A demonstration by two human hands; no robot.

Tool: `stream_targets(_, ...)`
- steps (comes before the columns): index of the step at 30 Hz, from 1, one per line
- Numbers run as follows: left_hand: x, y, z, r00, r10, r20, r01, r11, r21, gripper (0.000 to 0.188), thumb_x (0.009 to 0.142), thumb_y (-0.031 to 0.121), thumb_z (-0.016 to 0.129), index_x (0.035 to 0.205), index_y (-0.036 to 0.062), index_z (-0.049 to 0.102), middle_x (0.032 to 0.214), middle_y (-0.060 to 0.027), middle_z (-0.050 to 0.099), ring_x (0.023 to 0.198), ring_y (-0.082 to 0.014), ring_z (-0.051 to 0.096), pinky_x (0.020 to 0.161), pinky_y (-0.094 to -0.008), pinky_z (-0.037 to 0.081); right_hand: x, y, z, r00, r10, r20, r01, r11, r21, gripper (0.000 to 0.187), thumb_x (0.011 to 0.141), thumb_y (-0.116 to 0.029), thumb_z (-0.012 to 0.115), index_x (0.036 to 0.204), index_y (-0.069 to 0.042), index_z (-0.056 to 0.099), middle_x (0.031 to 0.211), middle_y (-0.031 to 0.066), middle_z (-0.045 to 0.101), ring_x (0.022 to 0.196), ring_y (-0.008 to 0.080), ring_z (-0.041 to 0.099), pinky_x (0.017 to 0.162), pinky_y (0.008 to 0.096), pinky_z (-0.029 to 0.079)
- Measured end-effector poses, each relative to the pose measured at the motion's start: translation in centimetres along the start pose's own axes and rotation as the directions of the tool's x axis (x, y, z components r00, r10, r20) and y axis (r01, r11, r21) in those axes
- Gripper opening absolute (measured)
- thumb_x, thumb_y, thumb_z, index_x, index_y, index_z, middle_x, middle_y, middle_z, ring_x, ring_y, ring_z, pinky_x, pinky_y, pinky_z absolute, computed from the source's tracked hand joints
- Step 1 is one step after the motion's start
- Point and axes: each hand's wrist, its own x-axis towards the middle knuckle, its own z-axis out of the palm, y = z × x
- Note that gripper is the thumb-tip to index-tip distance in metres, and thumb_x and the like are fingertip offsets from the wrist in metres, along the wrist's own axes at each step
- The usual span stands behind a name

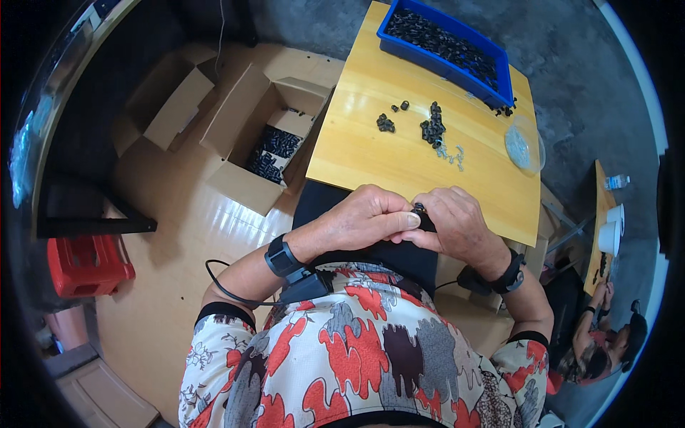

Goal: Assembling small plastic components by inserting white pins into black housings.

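Observation:
Close to my body, at the table's near edge, my two hands meet over a small black cylindrical part [426, 220]. My left hand [372, 216] pinches it between thumb and fingers. From the other side my right hand [458, 222] has its fingers curled round it. Much of the part is hidden by the fingers, so its exact kind does not show. Beyond my hands lie a pile of small black parts [432, 128] and a smaller heap of black pieces [385, 124]. Small shiny pieces [452, 155], perhaps screws, are scattered beside the pile.
A blue tray [446, 69] full of black parts stands at the table's far end. A clear round tub [531, 153] of small pale pieces sits at the right edge. Left on the floor are an open carton [239, 187] with black parts and a red stool [89, 265]. Another person [603, 342] sits far right.

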Motion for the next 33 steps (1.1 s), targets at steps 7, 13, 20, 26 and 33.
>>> stream_targets(7,0.3,-0.2,-0.5,0.999,-0.04,0.034,0.037,0.996,0.085,0.027,0.095,0.023,0.054,0.082,0.0009,0.064,0.068,0.003,0.057,0.062,-0.0036,0.048,0.057,-0.0198,0.042,-0.1,0.3,0.3,0.999,-0.042,-0.017,0.04,0.994,-0.102,0.044,0.066,-0.037,0.075,0.089,-0.005,0.056,0.072,0.0065,0.054,0.063,0.0223,0.056,0.058,0.033,0.043)
stream_targets(13,0.0,-1.0,0.6,0.992,-0.044,-0.122,0.038,0.998,-0.051,0.027,0.095,0.025,0.054,0.09,0.0011,0.066,0.071,0.0013,0.059,0.065,-0.0045,0.053,0.06,-0.0193,0.045,-0.6,0.1,1.9,0.986,0.03,-0.162,-0.036,0.999,-0.034,0.038,0.066,-0.032,0.075,0.086,-0.006,0.055,0.069,0.0044,0.052,0.06,0.0204,0.055,0.055,0.0318,0.04)
stream_targets(20,0.1,-2.3,1.2,0.963,0.012,-0.269,-0.01,1.0,0.008,0.026,0.095,0.023,0.053,0.096,0.0005,0.066,0.08,-0.0019,0.064,0.068,-0.0057,0.057,0.061,-0.0199,0.048,-0.8,-0.2,2.9,0.978,0.033,-0.206,-0.065,0.987,-0.15,0.035,0.066,-0.03,0.074,0.083,-0.007,0.054,0.065,0.0038,0.049,0.058,0.0185,0.054,0.052,0.0317,0.038)
stream_targets(26,0.1,-3.3,1.8,0.946,-0.073,-0.315,0.028,0.989,-0.146,0.023,0.094,0.022,0.055,0.101,0.003,0.066,0.085,-0.0016,0.066,0.072,-0.0058,0.06,0.063,-0.0195,0.049,-1.5,-1.0,4.0,0.97,0.125,-0.209,-0.159,0.975,-0.153,0.035,0.067,-0.029,0.073,0.088,-0.007,0.055,0.066,0.0043,0.049,0.059,0.0194,0.054,0.052,0.0316,0.039)
stream_targets(33,0.3,-3.7,2.1,0.947,-0.112,-0.302,0.045,0.975,-0.219,0.022,0.093,0.021,0.055,0.097,0.0032,0.066,0.082,0.0,0.065,0.067,-0.0037,0.056,0.059,-0.0182,0.046,-2.0,-1.9,3.8,0.964,0.188,-0.187,-0.212,0.97,-0.121,0.042,0.069,-0.031,0.072,0.098,-0.005,0.056,0.07,0.0049,0.054,0.063,0.0209,0.058,0.057,0.032,0.043)
